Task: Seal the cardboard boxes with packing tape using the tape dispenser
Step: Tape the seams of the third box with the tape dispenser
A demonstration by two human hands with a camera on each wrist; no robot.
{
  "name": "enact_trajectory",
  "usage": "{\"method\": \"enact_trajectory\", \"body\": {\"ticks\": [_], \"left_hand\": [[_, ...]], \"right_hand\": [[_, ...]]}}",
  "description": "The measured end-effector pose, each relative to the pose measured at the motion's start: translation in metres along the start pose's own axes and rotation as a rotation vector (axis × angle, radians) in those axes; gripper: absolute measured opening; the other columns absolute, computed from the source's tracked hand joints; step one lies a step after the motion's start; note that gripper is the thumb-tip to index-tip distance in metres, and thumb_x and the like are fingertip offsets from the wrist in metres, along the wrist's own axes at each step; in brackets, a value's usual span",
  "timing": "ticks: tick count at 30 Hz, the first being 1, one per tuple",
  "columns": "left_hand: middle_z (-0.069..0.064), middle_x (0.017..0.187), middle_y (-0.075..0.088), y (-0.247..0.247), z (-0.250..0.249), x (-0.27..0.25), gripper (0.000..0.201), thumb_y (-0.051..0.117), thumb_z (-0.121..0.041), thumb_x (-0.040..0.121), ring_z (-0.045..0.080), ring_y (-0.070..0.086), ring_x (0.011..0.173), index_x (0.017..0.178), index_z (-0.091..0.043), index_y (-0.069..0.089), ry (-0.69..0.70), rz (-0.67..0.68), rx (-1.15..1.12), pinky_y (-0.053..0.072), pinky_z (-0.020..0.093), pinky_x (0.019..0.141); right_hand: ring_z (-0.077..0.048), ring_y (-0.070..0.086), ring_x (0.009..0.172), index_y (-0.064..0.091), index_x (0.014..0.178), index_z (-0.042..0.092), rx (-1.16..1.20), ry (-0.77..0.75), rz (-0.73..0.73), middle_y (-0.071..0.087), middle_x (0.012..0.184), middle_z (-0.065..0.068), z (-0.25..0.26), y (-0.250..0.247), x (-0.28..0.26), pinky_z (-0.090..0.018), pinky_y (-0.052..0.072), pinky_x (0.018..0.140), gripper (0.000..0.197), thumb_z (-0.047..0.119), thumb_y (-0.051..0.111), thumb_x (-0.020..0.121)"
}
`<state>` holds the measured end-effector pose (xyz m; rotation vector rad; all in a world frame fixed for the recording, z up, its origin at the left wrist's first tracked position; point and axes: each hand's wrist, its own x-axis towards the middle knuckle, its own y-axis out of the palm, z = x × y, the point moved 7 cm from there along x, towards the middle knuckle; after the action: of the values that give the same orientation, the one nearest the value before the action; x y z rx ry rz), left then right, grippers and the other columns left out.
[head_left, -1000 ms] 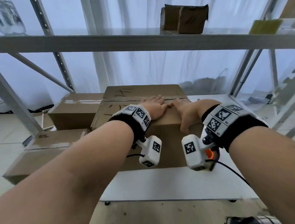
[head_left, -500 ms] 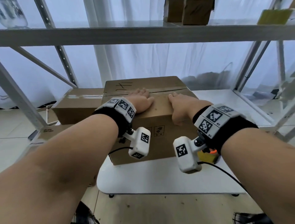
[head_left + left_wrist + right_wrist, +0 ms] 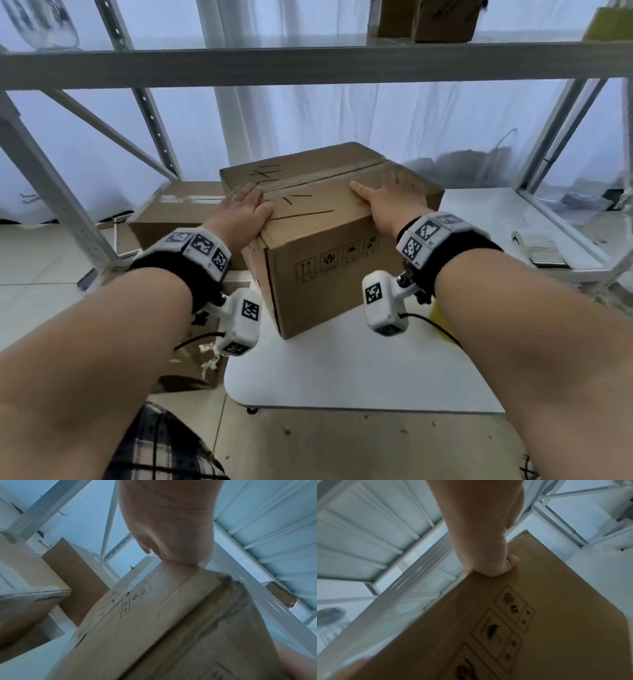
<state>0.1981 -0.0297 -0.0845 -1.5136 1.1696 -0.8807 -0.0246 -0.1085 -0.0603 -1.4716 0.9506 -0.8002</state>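
A brown cardboard box (image 3: pixel 322 219) sits on the white table (image 3: pixel 342 370), with one corner turned toward me. A clear tape strip (image 3: pixel 325 174) runs along its top seam, and handling symbols are printed on the near face. My left hand (image 3: pixel 245 210) lies flat on the top's left corner, fingers straight. My right hand (image 3: pixel 387 198) presses on the top's right side, fingers spread. The wrist views show each palm, the left hand (image 3: pixel 171 534) and the right hand (image 3: pixel 484 540), at the box's upper edge (image 3: pixel 154 628) (image 3: pixel 539 615). A yellow object (image 3: pixel 438 318) is mostly hidden behind my right wrist.
More taped cardboard boxes stand to the left (image 3: pixel 178 212) and lower down beside the table (image 3: pixel 191 363). A grey rack beam (image 3: pixel 308 65) crosses overhead, with slanted uprights on both sides. A notepad-like item (image 3: pixel 541 250) lies on the right shelf.
The box has turned on the table so a corner now faces me. My hands have moved apart from the middle of the top to its left and right sides.
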Motion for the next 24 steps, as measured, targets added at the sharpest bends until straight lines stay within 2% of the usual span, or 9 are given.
{"method": "enact_trajectory", "body": {"ticks": [2, 5, 8, 9, 10, 13, 18, 20, 24], "left_hand": [[0.000, 0.160, 0.006, 0.000, -0.002, -0.004, 0.056, 0.018, -0.043, 0.102, 0.015, 0.002, 0.147, 0.152, -0.017, 0.015, -0.051, -0.074, -0.061, 0.000, 0.035, 0.119], [0.004, 0.159, 0.013, 0.002, -0.017, -0.005, 0.057, 0.014, -0.044, 0.101, 0.020, 0.009, 0.146, 0.150, -0.016, 0.020, -0.073, -0.114, -0.038, 0.005, 0.041, 0.119], [0.012, 0.150, 0.026, 0.013, -0.048, -0.012, 0.060, 0.012, -0.047, 0.095, 0.032, 0.021, 0.138, 0.143, -0.017, 0.032, -0.017, -0.123, 0.095, 0.019, 0.050, 0.113], [0.011, 0.147, 0.029, 0.014, -0.055, -0.015, 0.055, 0.017, -0.044, 0.096, 0.033, 0.024, 0.135, 0.140, -0.018, 0.035, 0.004, -0.136, 0.114, 0.023, 0.050, 0.110], [0.009, 0.145, 0.030, 0.011, -0.058, -0.018, 0.049, 0.022, -0.039, 0.097, 0.032, 0.026, 0.133, 0.139, -0.019, 0.038, 0.019, -0.152, 0.093, 0.024, 0.050, 0.107], [-0.003, 0.150, 0.031, -0.001, -0.049, -0.023, 0.048, 0.019, -0.031, 0.098, 0.022, 0.025, 0.136, 0.143, -0.029, 0.038, 0.050, -0.187, 0.012, 0.017, 0.049, 0.109], [-0.010, 0.151, 0.033, -0.003, -0.045, -0.034, 0.047, 0.019, -0.040, 0.101, 0.016, 0.023, 0.138, 0.144, -0.033, 0.036, 0.104, -0.209, 0.075, 0.011, 0.045, 0.107], [-0.008, 0.148, 0.036, -0.002, -0.049, -0.039, 0.046, 0.024, -0.044, 0.100, 0.017, 0.025, 0.137, 0.144, -0.033, 0.037, 0.145, -0.229, 0.103, 0.013, 0.045, 0.107], [-0.005, 0.145, 0.040, 0.005, -0.074, -0.052, 0.045, 0.036, -0.034, 0.101, 0.020, 0.033, 0.135, 0.146, -0.031, 0.033, 0.372, -0.259, 0.142, 0.016, 0.039, 0.113]], "right_hand": [[-0.035, 0.017, 0.141, 0.020, 0.149, 0.038, 0.026, -0.061, 0.058, 0.020, 0.154, -0.014, 0.009, -0.011, 0.000, -0.048, 0.025, 0.111, 0.068, 0.007, 0.043, 0.093], [-0.019, 0.040, 0.132, 0.047, 0.141, 0.026, 0.293, -0.228, 0.143, 0.044, 0.146, -0.001, 0.036, -0.032, -0.017, -0.025, 0.032, 0.101, 0.055, 0.006, 0.045, 0.089], [-0.017, 0.058, 0.101, 0.068, 0.104, 0.020, 0.393, -0.383, 0.167, 0.065, 0.106, 0.001, 0.072, -0.039, -0.041, -0.023, 0.042, 0.081, 0.020, 0.029, 0.056, 0.090], [-0.016, 0.057, 0.089, 0.065, 0.094, 0.020, 0.355, -0.423, 0.188, 0.063, 0.093, 0.002, 0.081, -0.034, -0.044, -0.023, 0.043, 0.073, 0.023, 0.041, 0.058, 0.089], [-0.016, 0.055, 0.084, 0.061, 0.096, 0.019, 0.293, -0.447, 0.202, 0.060, 0.090, 0.002, 0.086, -0.028, -0.046, -0.024, 0.043, 0.071, 0.033, 0.050, 0.060, 0.086], [-0.019, 0.055, 0.097, 0.053, 0.121, 0.018, 0.127, -0.425, 0.097, 0.059, 0.108, 0.000, 0.081, -0.015, -0.043, -0.035, 0.047, 0.081, 0.058, 0.058, 0.061, 0.081], [-0.025, 0.044, 0.125, 0.033, 0.145, 0.033, 0.059, -0.346, 0.033, 0.047, 0.139, 0.000, 0.064, -0.013, -0.038, -0.043, 0.041, 0.097, 0.062, 0.043, 0.055, 0.087], [-0.025, 0.041, 0.129, 0.029, 0.145, 0.043, 0.063, -0.312, 0.019, 0.043, 0.144, 0.004, 0.050, -0.016, -0.037, -0.043, 0.040, 0.100, 0.064, 0.033, 0.055, 0.088], [-0.022, 0.043, 0.129, 0.034, 0.144, 0.042, 0.079, -0.210, -0.057, 0.043, 0.144, 0.004, 0.012, -0.015, -0.035, -0.038, 0.040, 0.093, 0.060, 0.010, 0.042, 0.093]]}}
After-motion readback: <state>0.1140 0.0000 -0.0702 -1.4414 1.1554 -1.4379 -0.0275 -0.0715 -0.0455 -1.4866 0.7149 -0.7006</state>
